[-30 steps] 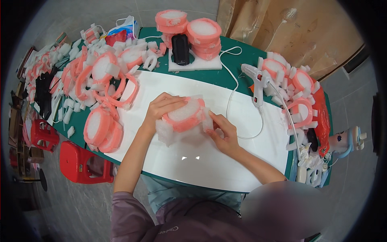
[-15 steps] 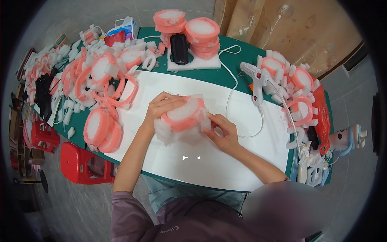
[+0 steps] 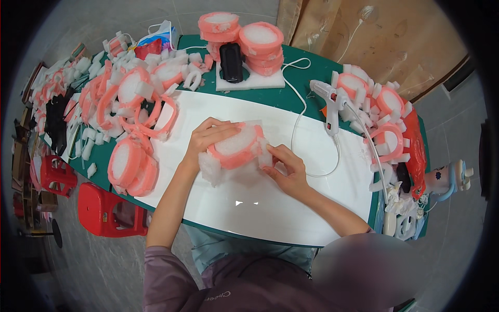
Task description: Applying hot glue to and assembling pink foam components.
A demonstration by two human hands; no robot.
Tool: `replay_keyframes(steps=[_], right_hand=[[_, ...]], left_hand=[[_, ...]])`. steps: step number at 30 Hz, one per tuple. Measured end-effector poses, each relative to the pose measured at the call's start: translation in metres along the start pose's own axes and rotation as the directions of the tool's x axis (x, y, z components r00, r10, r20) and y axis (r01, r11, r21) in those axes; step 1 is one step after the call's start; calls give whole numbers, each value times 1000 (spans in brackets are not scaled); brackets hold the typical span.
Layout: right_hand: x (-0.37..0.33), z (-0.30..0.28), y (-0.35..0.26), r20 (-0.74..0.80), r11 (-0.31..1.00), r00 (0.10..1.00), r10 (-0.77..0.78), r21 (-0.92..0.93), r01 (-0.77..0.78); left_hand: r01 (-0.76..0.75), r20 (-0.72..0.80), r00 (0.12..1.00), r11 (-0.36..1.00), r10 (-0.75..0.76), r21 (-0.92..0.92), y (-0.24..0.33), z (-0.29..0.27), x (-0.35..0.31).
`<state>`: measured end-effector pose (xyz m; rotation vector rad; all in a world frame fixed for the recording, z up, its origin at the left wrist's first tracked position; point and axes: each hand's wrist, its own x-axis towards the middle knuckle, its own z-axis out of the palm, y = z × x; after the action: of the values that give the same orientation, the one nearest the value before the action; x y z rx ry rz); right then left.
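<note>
Between my hands, over the white board, is a foam piece with a pink oval rim, a white middle and white blocks on its sides. My left hand grips its left side, the fingers lying across the top edge. On the right side, my right hand pinches a small white foam block between thumb and fingers, against the pink rim. A white glue gun stands to the right of my hands, its cord looping over the board.
Pink and white foam rings and scraps crowd the table's left. Stacked pink foam ovals stand at the back beside a black case. More foam pieces and a red plastic bag lie right. Red stools stand at left.
Almost nothing differs. Both hands keep their hold on the foam piece in the same place.
</note>
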<state>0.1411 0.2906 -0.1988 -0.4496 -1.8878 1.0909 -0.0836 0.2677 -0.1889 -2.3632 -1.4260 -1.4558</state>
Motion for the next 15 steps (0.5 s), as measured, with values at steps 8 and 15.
replay_keyframes(steps=[8, 15], right_hand=[[-1, 1, 0, -11, 1000, 1000, 29, 3, -29], [0, -1, -1, -15, 1000, 1000, 8, -5, -8]], left_hand=[[10, 16, 1000, 1000, -9, -10, 1, 0, 1], [-18, 9, 1000, 1000, 18, 9, -2, 1, 0]])
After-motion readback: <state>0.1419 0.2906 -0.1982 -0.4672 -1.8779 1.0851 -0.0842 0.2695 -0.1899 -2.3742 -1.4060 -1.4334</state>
